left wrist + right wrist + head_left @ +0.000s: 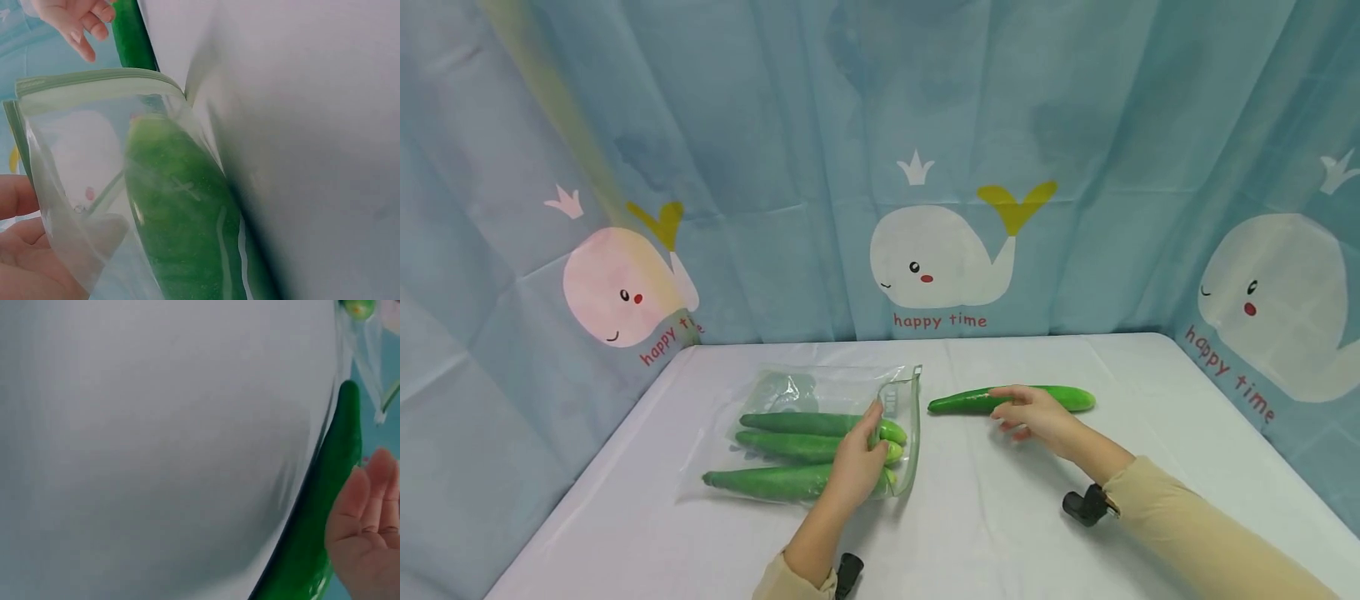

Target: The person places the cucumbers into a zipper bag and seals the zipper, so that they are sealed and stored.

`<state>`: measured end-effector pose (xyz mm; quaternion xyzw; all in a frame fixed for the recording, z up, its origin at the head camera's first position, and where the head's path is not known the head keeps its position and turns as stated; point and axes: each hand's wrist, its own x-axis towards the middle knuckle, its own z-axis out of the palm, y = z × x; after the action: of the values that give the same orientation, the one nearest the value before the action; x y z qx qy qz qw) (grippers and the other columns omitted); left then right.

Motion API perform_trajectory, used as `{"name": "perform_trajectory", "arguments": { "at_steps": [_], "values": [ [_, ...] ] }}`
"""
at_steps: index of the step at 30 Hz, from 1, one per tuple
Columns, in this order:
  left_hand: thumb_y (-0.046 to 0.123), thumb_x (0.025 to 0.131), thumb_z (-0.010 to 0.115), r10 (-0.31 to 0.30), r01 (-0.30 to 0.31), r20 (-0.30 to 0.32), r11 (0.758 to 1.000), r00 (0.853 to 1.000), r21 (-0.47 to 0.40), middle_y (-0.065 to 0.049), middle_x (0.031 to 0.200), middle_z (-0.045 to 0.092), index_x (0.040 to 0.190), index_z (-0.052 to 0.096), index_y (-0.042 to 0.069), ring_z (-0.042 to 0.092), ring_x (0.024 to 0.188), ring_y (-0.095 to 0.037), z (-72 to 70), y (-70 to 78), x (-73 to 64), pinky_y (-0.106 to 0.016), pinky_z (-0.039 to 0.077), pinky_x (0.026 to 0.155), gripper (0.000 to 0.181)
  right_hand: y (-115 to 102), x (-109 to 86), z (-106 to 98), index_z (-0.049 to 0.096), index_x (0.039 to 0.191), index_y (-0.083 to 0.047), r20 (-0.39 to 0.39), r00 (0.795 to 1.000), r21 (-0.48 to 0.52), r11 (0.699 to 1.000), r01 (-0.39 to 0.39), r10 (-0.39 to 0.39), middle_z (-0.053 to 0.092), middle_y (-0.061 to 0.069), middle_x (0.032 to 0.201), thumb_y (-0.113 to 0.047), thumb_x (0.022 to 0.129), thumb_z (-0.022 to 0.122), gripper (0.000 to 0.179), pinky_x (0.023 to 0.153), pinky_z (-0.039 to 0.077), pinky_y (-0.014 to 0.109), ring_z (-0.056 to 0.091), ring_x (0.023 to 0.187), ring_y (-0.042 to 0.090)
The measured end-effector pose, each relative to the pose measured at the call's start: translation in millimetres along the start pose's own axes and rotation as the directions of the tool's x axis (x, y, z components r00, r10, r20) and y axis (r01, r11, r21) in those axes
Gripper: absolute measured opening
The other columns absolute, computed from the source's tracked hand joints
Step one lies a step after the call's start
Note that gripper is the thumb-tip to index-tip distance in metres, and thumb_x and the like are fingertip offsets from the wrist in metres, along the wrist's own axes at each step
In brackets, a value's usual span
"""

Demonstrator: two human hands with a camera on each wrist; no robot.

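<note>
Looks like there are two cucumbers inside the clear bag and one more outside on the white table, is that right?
Not two: the head view shows three cucumbers in the clear bag. The other cucumber does lie outside on the white table.

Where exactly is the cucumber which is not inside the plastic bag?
In the head view, the loose cucumber lies on the white table, to the right of the clear bag, with the right hand in front of its middle.
</note>
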<state>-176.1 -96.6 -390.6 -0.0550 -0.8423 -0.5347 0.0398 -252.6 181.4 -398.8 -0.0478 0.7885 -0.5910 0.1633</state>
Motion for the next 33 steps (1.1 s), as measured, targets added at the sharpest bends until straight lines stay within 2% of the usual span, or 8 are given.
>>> {"name": "perform_trajectory", "arguments": {
  "at_steps": [3, 10, 13, 17, 21, 24, 28, 33],
  "values": [
    [-0.008, 0.090, 0.050, -0.003, 0.003, -0.002, 1.000, 1.000, 0.000, -0.020, 0.154, 0.029, 0.145, 0.037, -0.007, 0.024, 0.141, -0.041, 0.7, -1.0, 0.7, -0.054, 0.020, 0.114, 0.056, 2.9, -2.6, -12.4, 0.043, 0.141, 0.004, -0.011, 0.999, -0.046, 0.998, 0.042, -0.042, 0.064, 0.014, 0.113, -0.015, 0.097, 0.059, 0.051, 0.078, 0.054, 0.037, 0.063, 0.094, 0.020],
    [-0.008, 0.090, 0.049, 0.005, -0.005, 0.003, 1.000, 1.000, 0.006, -0.021, 0.154, 0.029, 0.145, 0.036, -0.007, 0.024, 0.141, -0.040, 1.2, -3.5, 1.7, -0.053, 0.024, 0.113, 0.057, 11.8, -7.0, -42.3, 0.033, 0.147, 0.006, 0.018, 0.996, -0.038, 0.995, 0.092, -0.091, 0.053, 0.025, 0.130, -0.020, 0.096, 0.061, 0.063, 0.086, 0.053, 0.040, 0.060, 0.109, 0.028],
    [-0.008, 0.089, 0.049, 0.008, -0.008, 0.005, 1.000, 1.000, 0.003, -0.021, 0.154, 0.029, 0.145, 0.036, -0.007, 0.024, 0.141, -0.041, 1.7, -3.4, 1.9, -0.053, 0.023, 0.113, 0.057, 14.4, -8.9, -52.8, 0.034, 0.146, 0.007, 0.004, 0.991, -0.102, 0.986, 0.134, -0.135, 0.053, 0.028, 0.130, -0.020, 0.096, 0.062, 0.063, 0.086, 0.054, 0.041, 0.058, 0.111, 0.032],
    [-0.008, 0.089, 0.050, 0.013, -0.013, 0.008, 1.000, 1.000, 0.003, -0.022, 0.153, 0.029, 0.145, 0.036, -0.007, 0.024, 0.141, -0.041, 2.1, -3.2, 1.5, -0.053, 0.022, 0.113, 0.057, 17.3, -9.4, -66.7, 0.036, 0.145, 0.006, 0.001, 0.981, -0.232, 0.955, 0.187, -0.192, 0.052, 0.028, 0.133, -0.020, 0.095, 0.063, 0.062, 0.089, 0.053, 0.043, 0.054, 0.117, 0.037],
    [-0.008, 0.089, 0.050, 0.013, -0.013, 0.011, 1.000, 1.000, 0.002, -0.022, 0.153, 0.029, 0.145, 0.036, -0.008, 0.024, 0.141, -0.041, 1.7, -3.0, 1.5, -0.054, 0.022, 0.113, 0.057, 17.9, -9.3, -79.7, 0.038, 0.146, 0.002, 0.027, 0.973, -0.345, 0.912, 0.223, -0.228, 0.048, 0.028, 0.138, -0.020, 0.094, 0.064, 0.062, 0.097, 0.047, 0.052, 0.045, 0.126, 0.044],
    [-0.008, 0.089, 0.050, 0.016, -0.016, 0.011, 1.000, 1.000, 0.006, -0.023, 0.153, 0.029, 0.144, 0.037, -0.008, 0.024, 0.141, -0.042, 1.1, -2.4, 2.4, -0.054, 0.022, 0.113, 0.057, 18.3, -9.3, -87.6, 0.039, 0.146, 0.001, 0.033, 0.967, -0.385, 0.889, 0.246, -0.253, 0.047, 0.028, 0.139, -0.019, 0.093, 0.065, 0.062, 0.097, 0.043, 0.058, 0.042, 0.127, 0.046],
    [-0.008, 0.089, 0.050, 0.016, -0.016, 0.012, 1.000, 1.000, 0.010, -0.023, 0.153, 0.029, 0.144, 0.037, -0.008, 0.024, 0.141, -0.042, 0.8, -2.3, 3.5, -0.054, 0.022, 0.113, 0.056, 21.3, -7.2, -95.6, 0.041, 0.145, 0.001, 0.028, 0.961, -0.426, 0.866, 0.261, -0.276, 0.049, 0.027, 0.137, -0.019, 0.093, 0.066, 0.061, 0.095, 0.044, 0.054, 0.043, 0.125, 0.043],
    [-0.008, 0.090, 0.049, 0.018, -0.018, 0.014, 1.000, 1.000, -0.004, -0.023, 0.153, 0.028, 0.144, 0.036, -0.009, 0.023, 0.141, -0.042, 0.5, -2.9, 3.4, -0.054, 0.021, 0.114, 0.056, 25.0, -3.3, -101.6, 0.043, 0.144, 0.002, 0.034, 0.962, -0.445, 0.857, 0.258, -0.272, 0.049, 0.029, 0.138, -0.020, 0.092, 0.068, 0.061, 0.094, 0.044, 0.052, 0.040, 0.126, 0.044]
  ]
}}
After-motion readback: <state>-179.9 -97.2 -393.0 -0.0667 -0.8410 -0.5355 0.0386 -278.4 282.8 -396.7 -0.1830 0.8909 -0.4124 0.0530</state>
